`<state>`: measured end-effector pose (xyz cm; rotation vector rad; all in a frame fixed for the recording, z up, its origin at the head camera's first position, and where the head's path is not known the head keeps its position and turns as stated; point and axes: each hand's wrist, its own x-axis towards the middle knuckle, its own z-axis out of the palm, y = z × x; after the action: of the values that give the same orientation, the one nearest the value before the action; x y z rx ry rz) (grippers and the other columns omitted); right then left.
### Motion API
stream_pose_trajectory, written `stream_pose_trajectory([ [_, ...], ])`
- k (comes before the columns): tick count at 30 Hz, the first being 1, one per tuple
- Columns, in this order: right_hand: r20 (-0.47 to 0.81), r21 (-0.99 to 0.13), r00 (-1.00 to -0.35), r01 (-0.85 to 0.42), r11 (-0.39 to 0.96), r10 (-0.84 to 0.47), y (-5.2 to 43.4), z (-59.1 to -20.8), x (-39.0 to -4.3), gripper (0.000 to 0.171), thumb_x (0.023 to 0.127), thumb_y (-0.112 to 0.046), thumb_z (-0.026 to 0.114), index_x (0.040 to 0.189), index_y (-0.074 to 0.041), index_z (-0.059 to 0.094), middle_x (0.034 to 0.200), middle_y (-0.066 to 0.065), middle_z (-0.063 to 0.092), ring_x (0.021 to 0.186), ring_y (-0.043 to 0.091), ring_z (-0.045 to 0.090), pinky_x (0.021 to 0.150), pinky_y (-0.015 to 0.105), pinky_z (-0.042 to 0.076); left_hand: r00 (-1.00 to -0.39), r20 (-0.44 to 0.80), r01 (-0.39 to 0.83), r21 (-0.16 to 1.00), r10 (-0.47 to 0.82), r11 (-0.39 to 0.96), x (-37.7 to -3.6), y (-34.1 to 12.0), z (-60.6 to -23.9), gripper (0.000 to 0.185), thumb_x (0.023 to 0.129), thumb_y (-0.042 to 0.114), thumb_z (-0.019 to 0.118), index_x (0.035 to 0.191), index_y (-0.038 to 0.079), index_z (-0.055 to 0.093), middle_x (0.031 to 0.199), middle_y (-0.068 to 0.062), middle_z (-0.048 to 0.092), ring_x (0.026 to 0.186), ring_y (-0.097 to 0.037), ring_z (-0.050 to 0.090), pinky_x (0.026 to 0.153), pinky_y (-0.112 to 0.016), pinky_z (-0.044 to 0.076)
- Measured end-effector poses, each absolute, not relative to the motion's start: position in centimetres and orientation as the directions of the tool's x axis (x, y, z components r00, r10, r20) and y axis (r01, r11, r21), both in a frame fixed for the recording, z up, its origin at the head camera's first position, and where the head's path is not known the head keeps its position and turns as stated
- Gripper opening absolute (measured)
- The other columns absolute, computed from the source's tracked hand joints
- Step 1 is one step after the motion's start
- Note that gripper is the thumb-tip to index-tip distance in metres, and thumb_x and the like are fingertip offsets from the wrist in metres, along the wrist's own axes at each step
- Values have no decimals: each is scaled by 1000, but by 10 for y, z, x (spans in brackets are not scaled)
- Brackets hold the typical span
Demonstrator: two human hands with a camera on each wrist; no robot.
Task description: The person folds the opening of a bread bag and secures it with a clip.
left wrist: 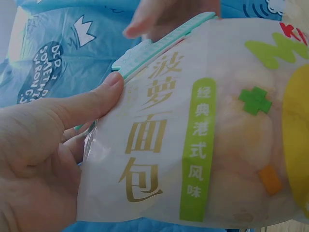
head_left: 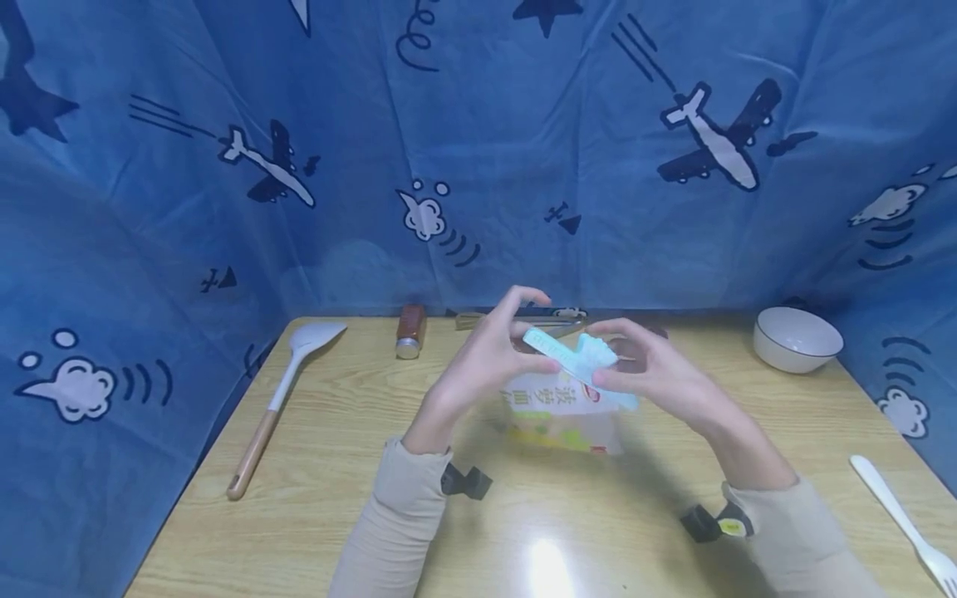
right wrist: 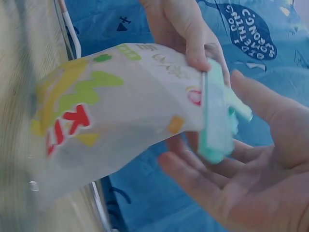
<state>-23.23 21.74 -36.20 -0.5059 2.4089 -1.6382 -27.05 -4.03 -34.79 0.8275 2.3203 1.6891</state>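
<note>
looks like mid-clipping: left hand [head_left: 478,365] pinches the bread bag [head_left: 564,415], right hand [head_left: 658,378] loosely cradles the sealing clip [head_left: 571,353] on top; next it needs squeezing shut.

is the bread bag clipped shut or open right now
Clipped shut. The light blue sealing clip runs along the top edge of the bread bag, which hangs below it between both hands.

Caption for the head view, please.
Both hands, left hand and right hand, hold a bread bag with a teal clip above the table.
</note>
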Motion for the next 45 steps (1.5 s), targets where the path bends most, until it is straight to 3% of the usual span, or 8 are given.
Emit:
stream_pose_trajectory([
  [4,2,-940,-893,-155,304,-449,220,-370,-238,66,99,-19,74,156,-5,42,138,21,66,117,15,70,96,34,58,-856,212,330,926,471,184,-272,-41,-346,72,84,-4,84,141,19,47,97,-18,77,80,-22,78,77,-33,62],
  [8,39,-948,-893,-175,266,-449,219,-378,-241,60,101,-18,70,155,-6,47,135,12,69,116,16,70,98,40,57,-875,225,322,932,428,169,-273,-42,-344,69,84,-3,85,139,18,49,96,-19,78,79,-23,78,75,-33,61],
  [13,60,-963,-927,-152,225,-370,213,-378,-239,50,103,-23,69,149,-7,54,121,-5,74,104,15,74,91,42,61,-888,259,345,922,381,178,-273,-41,-340,64,85,1,85,136,18,51,94,-19,79,77,-21,78,70,-31,60],
  [21,78,-979,-950,-130,155,-303,205,-374,-235,36,104,-21,66,133,-1,60,106,-6,76,92,13,76,80,40,64,-880,362,450,843,308,295,-271,-36,-339,61,86,11,88,136,22,54,85,-10,79,71,-16,70,62,-32,56],
  [28,47,-989,-964,-82,124,-261,205,-368,-232,33,104,-23,67,133,-7,61,105,-7,76,91,13,76,77,41,65,-844,522,527,763,124,375,-273,-39,-337,59,92,27,83,142,18,53,124,-4,75,110,-23,68,99,-46,54],
  [32,13,-997,-976,-30,74,-219,208,-365,-233,28,105,-24,66,130,-14,60,106,-8,75,93,12,76,79,40,65,-922,378,386,896,79,221,-273,-49,-340,69,98,31,75,153,14,37,143,-14,58,126,-33,59,106,-52,51],
  [37,-19,-1000,-982,23,-18,-188,212,-369,-237,19,107,-23,63,120,-18,52,103,-6,73,88,12,76,77,37,65,-955,16,59,989,297,139,-267,-56,-360,73,102,32,69,157,15,24,151,-22,48,130,-38,62,108,-54,54],
  [45,-74,-992,-977,93,-88,-200,216,-385,-245,14,109,-24,58,117,-20,48,102,-8,68,88,11,71,74,31,61,-929,-135,-73,980,344,188,-271,-48,-394,71,98,24,74,154,10,33,136,-23,59,98,-22,67,84,-37,61],
])
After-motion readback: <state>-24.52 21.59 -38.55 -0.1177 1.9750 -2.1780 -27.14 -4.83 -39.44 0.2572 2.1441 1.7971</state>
